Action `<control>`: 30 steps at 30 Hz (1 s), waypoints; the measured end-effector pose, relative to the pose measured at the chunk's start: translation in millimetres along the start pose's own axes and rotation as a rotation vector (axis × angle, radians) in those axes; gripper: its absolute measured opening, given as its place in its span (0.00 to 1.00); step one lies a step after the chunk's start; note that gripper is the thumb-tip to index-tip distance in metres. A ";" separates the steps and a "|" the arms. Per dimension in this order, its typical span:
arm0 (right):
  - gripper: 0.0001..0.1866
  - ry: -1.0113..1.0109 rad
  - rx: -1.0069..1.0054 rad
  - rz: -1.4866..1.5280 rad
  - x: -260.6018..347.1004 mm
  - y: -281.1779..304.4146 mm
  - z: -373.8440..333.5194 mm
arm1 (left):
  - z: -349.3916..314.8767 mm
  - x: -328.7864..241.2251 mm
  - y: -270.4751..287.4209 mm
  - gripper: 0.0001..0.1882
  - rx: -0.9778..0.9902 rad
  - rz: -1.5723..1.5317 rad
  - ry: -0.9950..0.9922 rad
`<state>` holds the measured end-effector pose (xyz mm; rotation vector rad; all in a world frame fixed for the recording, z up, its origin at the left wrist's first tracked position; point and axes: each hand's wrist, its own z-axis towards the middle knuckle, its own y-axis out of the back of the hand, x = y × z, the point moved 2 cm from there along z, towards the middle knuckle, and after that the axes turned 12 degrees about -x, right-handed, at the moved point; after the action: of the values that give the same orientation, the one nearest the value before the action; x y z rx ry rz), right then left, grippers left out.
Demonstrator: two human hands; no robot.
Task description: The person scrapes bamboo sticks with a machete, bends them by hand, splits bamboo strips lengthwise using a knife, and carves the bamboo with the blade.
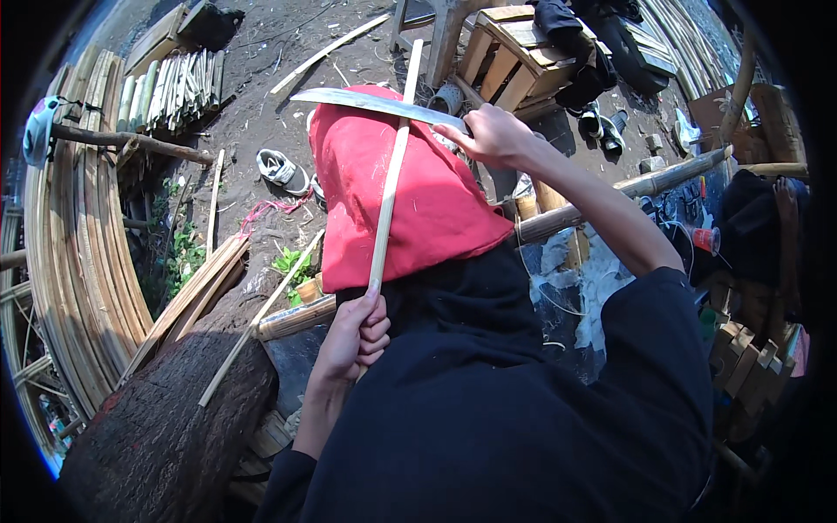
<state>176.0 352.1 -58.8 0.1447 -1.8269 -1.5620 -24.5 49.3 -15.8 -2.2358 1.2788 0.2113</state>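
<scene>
My left hand (359,333) is wrapped round the lower end of a long, pale bamboo strip (390,196), which slants up and away over my lap. In my right hand (493,137) is a machete (357,100) with a long, slightly curved blade; its handle is hidden in my fist. The blade points left and crosses the strip near its far end, apparently touching it. Beneath both, a red cloth (436,218) covers my legs, with small shavings on it.
Long bamboo slats (83,227) are stacked at left, beside a bundle of short sticks (181,91). A dark log (174,418) lies near left. Bamboo poles (628,192) border my seat. Beyond are a shoe (282,172) and a wooden crate (510,61). Another person's arm (787,218) shows far right.
</scene>
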 end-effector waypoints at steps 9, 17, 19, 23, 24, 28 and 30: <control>0.45 0.039 -0.074 0.035 -15.7 -25.1 -0.4 | -27.7 26.1 27.2 0.25 -0.048 0.158 -0.063; 0.50 -0.505 -0.233 0.119 -109.9 -16.1 37.8 | -63.3 53.9 45.0 0.23 -0.443 0.645 -0.377; 0.50 -0.683 -0.157 0.466 -89.9 -13.7 12.7 | -63.3 34.4 22.2 0.22 -0.610 0.774 -0.431; 0.45 -0.703 -0.193 0.884 -62.7 -7.9 -38.0 | -42.5 -1.8 -1.2 0.20 -0.710 0.918 -0.561; 0.42 -0.654 -0.239 0.965 -50.4 0.6 -49.1 | -38.0 -13.1 -5.7 0.19 -0.730 0.979 -0.616; 0.34 -0.578 -0.449 1.121 -22.4 24.6 -90.1 | -22.0 -51.8 -25.1 0.16 -0.783 1.045 -0.721; 0.33 -0.654 -0.469 1.191 -13.6 29.7 -112.4 | -5.7 -65.1 -30.2 0.17 -0.813 1.114 -0.865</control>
<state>261.3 274.9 -37.0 -1.5245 -1.3684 -1.0847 -34.9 106.9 26.0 -1.2438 1.8657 2.1094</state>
